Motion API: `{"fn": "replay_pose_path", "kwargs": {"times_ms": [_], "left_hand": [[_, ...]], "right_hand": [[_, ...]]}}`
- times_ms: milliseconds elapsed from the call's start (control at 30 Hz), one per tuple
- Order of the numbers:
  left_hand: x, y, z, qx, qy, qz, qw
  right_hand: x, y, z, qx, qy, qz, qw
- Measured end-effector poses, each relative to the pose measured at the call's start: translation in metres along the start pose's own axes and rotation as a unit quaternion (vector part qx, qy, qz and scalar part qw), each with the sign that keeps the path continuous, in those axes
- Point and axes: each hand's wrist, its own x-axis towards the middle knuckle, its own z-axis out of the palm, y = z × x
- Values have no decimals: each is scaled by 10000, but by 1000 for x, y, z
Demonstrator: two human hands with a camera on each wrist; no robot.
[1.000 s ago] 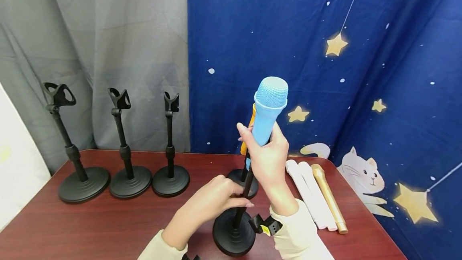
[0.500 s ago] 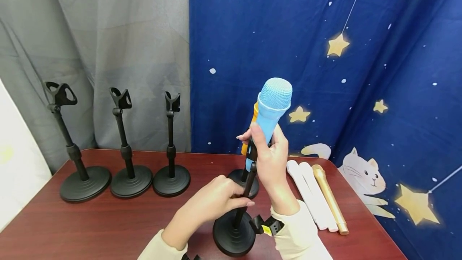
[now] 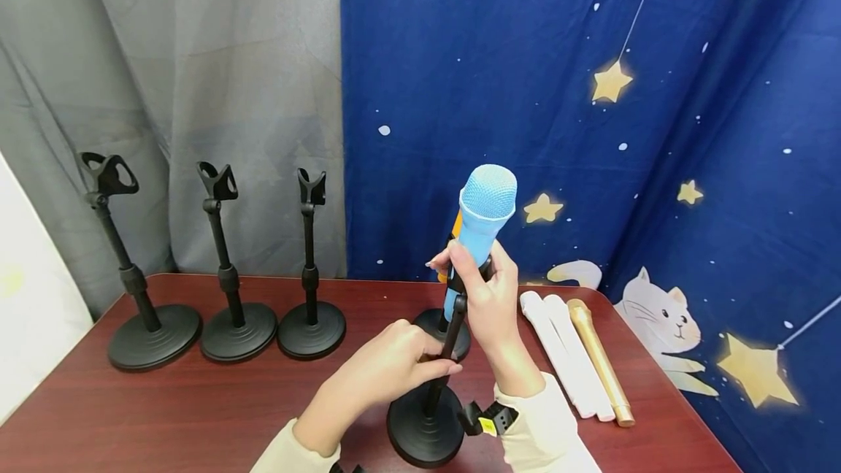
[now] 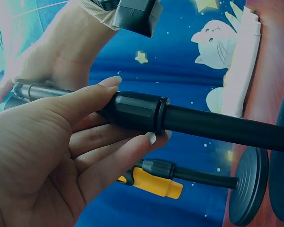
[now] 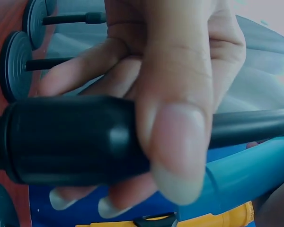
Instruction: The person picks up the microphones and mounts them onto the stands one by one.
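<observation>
In the head view, my right hand grips the blue microphone by its body, head tilted up and to the right. The microphone's lower end shows below the black clip of the nearest stand; my fingers partly hide the clip. With fingers curled round the pole, my left hand holds this stand at its collar, seen close in the left wrist view. Behind it, another stand carries an orange microphone. In the right wrist view, the left thumb covers part of the collar, and the blue body passes below the pole.
Three black stands with bare clips, a left one, a middle one and a right one, stand on the red-brown table. At right lie two white microphones and a gold one. Curtains hang behind the table.
The blue microphone has shifted slightly right, then come down and back left with my right hand, and more of its lower end shows below the clip. My left hand has stayed on the pole.
</observation>
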Motion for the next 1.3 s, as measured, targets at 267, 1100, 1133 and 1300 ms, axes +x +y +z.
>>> {"fn": "replay_pose_path", "kwargs": {"times_ms": [267, 1100, 1133, 1300], "left_hand": [[0, 0, 0, -150, -104, -267, 9995], [-2, -28, 1, -2501, -1032, -518, 9613], [-2, -29, 1, -2537, -1049, -535, 9601], [-1, -31, 1, -2709, -1093, -390, 9556]], "right_hand": [[-13, 0, -15, -465, -348, 363, 9976], [-80, 60, -80, -2406, -4395, 1555, 8513], [-82, 62, -78, -2460, -4518, 1489, 8445], [-91, 70, -68, -2609, -5002, 1396, 8138]]}}
